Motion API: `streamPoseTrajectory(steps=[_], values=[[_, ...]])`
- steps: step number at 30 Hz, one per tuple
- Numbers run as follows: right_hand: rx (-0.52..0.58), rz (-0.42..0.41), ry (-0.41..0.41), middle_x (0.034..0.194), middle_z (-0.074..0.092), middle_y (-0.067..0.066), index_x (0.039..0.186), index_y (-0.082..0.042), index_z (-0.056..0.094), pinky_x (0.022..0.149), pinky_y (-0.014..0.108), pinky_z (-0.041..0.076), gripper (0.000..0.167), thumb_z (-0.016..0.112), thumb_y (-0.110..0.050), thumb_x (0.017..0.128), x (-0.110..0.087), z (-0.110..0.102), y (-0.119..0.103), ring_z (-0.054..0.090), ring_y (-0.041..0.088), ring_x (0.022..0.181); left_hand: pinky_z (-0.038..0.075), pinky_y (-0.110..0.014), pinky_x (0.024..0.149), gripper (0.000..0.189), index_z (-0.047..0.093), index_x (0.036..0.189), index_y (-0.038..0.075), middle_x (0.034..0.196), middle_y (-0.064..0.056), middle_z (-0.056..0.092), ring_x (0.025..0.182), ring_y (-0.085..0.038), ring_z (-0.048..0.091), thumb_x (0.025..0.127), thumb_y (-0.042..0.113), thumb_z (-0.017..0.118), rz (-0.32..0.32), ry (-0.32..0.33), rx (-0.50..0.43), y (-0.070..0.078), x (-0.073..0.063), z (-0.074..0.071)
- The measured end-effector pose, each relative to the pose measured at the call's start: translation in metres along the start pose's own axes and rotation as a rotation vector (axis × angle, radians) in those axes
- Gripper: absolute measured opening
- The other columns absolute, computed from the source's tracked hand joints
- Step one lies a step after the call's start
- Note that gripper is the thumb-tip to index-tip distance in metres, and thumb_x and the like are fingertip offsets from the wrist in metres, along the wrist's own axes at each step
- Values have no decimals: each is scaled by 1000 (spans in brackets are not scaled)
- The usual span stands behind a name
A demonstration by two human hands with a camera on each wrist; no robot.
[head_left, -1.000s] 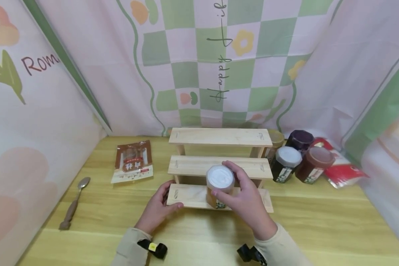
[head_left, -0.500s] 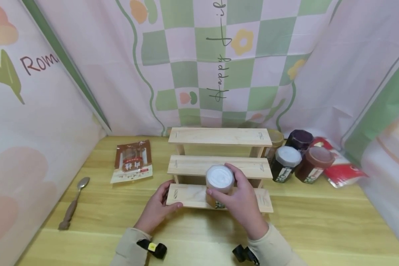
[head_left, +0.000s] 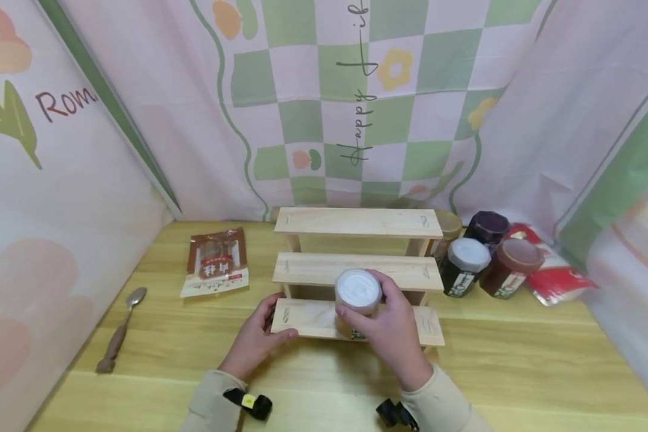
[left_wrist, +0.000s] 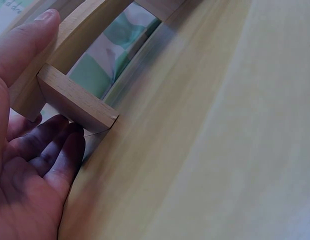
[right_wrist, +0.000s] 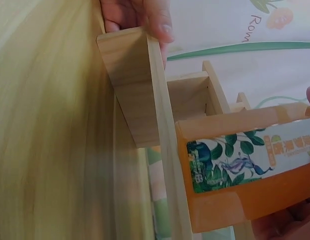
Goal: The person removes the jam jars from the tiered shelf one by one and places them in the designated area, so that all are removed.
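A three-tier wooden shelf rack point(head_left: 310, 317) stands on the table, its steps rising toward the back. My left hand point(head_left: 255, 339) grips the left end of its lowest board, thumb on the top edge and fingers curled below, beside the leg in the left wrist view. Around an eight-sided jar point(head_left: 357, 289) with a whitish lid is my right hand point(head_left: 398, 327), thumb in front and fingers behind. Orange contents and a leafy, bird-printed label show on the jar point(right_wrist: 235, 170) in the right wrist view. It stands upright, its base against the lowest board.
To the right of the rack cluster a black-sided jar point(head_left: 461, 267), a reddish-brown jar point(head_left: 512, 268), a dark purple jar point(head_left: 486, 227) and a partly hidden yellowish jar point(head_left: 447, 228). A red packet point(head_left: 558, 276) lies behind them. On the left are a brown pouch point(head_left: 216, 261) and a spoon point(head_left: 120, 330).
My right hand and wrist have shifted slightly left around the jar, the thumb moving further across its front. The jar, the rack and my left hand stay practically in place.
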State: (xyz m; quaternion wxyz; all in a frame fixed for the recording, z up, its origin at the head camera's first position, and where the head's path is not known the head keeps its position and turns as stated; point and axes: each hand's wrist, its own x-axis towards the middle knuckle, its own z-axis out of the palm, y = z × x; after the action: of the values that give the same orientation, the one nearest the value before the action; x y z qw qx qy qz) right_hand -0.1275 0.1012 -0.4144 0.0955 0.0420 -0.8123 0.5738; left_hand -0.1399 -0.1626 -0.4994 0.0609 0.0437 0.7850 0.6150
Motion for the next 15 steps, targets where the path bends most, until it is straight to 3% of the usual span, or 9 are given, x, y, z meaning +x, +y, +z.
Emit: streamPoseTrajectory(steps=[15], values=[[-17, -16, 7, 123, 66, 9, 132, -6, 59, 100, 48, 50, 75, 95, -21, 68, -7, -15, 0, 62, 26, 113, 32, -45, 118, 94, 37, 153, 10, 151, -16, 46, 139, -35, 43, 76, 26, 87, -10, -8, -1, -3, 0, -1]])
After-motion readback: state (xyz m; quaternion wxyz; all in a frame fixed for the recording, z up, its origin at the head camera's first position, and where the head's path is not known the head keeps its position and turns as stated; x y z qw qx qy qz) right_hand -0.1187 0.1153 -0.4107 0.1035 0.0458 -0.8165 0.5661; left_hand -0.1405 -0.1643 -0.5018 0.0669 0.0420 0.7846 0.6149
